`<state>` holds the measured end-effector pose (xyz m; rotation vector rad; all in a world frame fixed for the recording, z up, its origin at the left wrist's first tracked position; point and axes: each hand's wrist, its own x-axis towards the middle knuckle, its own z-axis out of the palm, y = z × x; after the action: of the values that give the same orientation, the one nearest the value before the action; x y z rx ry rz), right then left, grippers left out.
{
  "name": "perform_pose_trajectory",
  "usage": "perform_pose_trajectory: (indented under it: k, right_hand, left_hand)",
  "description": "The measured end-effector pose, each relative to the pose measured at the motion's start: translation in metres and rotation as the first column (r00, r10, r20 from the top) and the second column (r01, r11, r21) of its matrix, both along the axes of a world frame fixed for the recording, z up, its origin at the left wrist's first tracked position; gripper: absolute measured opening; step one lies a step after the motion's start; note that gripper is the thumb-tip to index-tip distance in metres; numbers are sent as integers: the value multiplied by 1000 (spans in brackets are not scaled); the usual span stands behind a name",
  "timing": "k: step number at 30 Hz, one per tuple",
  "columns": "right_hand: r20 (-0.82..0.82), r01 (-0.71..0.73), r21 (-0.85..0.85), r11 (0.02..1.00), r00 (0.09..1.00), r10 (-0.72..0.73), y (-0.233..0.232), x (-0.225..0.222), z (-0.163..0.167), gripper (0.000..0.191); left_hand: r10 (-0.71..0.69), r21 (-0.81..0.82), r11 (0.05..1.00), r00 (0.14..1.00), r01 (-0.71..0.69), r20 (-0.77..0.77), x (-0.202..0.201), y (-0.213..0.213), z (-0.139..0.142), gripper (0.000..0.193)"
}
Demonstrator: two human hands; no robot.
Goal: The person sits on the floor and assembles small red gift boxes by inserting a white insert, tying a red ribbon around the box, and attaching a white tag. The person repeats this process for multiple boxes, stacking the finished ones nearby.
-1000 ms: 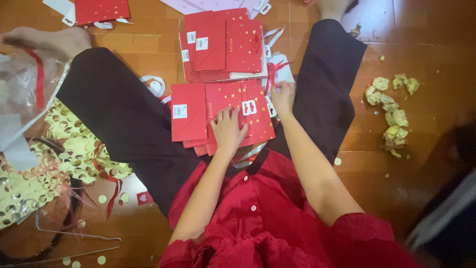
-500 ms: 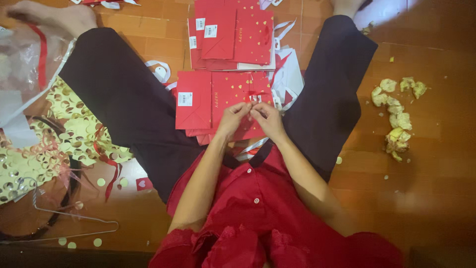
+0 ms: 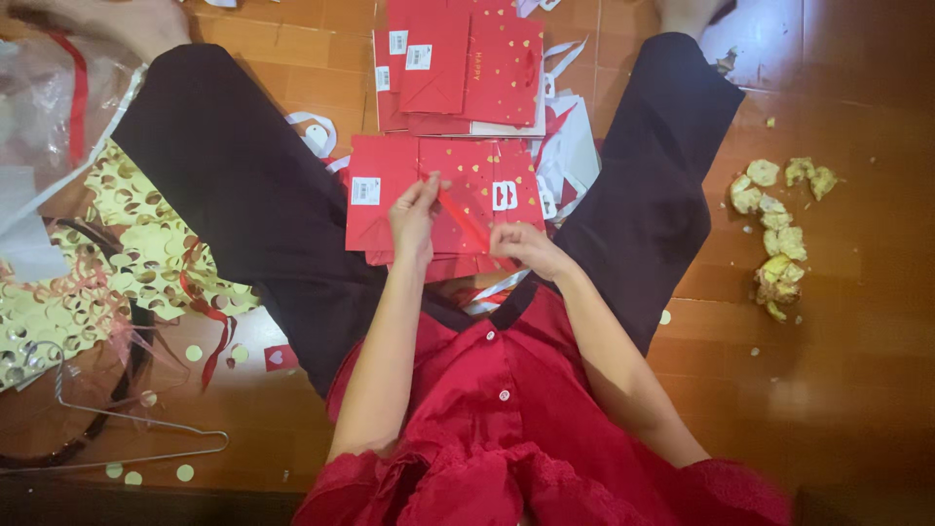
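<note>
A stack of flat red gift bags (image 3: 375,209) with gold hearts lies on the wooden floor between my spread legs. My left hand (image 3: 414,216) pinches one end of a thin red ribbon handle (image 3: 464,216) above the top bag. My right hand (image 3: 521,245) holds the ribbon's other end lower down, so it runs taut and slanted between the two hands. A second pile of red bags (image 3: 487,68) with white tags lies farther away.
Gold punched-out foil sheets (image 3: 146,244) and clear plastic (image 3: 49,107) lie at left with a wire hanger (image 3: 136,429). Crumpled yellowish paper bits (image 3: 779,224) sit at right. White and red ribbon scraps (image 3: 570,146) lie beside the bags.
My hands rose off the top bag and drew apart, pulling the red ribbon taut between them. The view shifted slightly toward the floor ahead.
</note>
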<state>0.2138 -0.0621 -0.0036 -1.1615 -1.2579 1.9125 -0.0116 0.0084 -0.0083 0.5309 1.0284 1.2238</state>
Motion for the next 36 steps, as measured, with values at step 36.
perform_pose_trajectory:
  k: [36]
  right_hand:
    - [-273, 636, -101, 765, 722, -636, 11, 8, 9, 11]
  left_hand:
    - [89, 82, 866, 10, 494, -996, 45, -44, 52, 66]
